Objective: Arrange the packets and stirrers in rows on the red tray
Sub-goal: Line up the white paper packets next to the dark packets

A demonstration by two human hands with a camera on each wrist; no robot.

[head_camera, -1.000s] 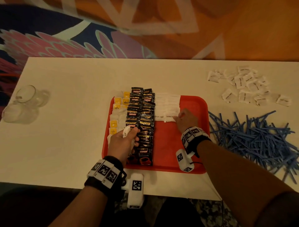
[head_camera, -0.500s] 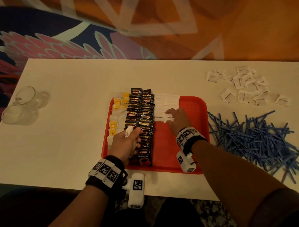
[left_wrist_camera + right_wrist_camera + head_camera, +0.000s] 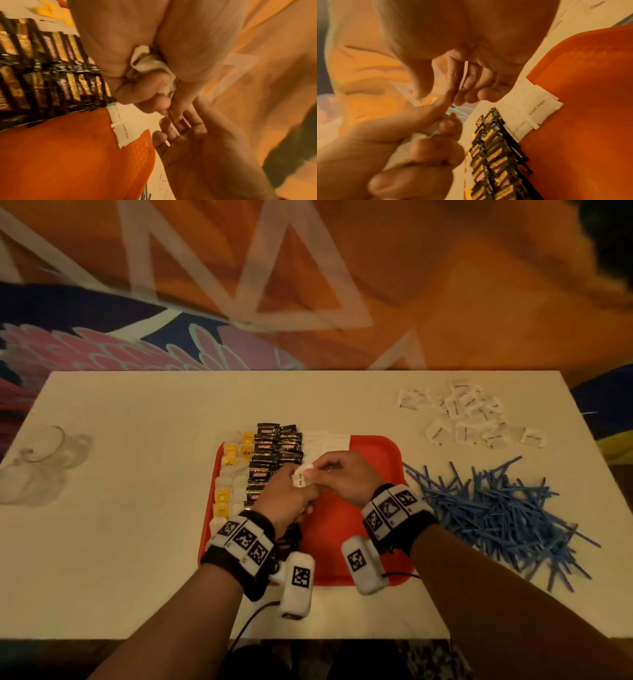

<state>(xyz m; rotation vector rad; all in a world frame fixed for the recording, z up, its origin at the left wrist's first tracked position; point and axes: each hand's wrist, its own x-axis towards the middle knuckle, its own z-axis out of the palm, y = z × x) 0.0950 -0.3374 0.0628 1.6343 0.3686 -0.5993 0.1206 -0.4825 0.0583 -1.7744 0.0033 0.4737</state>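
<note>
Head view: both hands [image 3: 318, 481] meet above red tray's [image 3: 387, 460] bare right half.

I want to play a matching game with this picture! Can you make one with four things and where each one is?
Things:
1. blue stirrers
2. glass cups
3. black packets
4. loose white packets

Places:
A. in rows on the red tray
B. far right corner of the table
C. heaped on the table right of the tray
D. left edge of the table

Pairs: 1-C, 2-D, 3-A, 4-B
</note>
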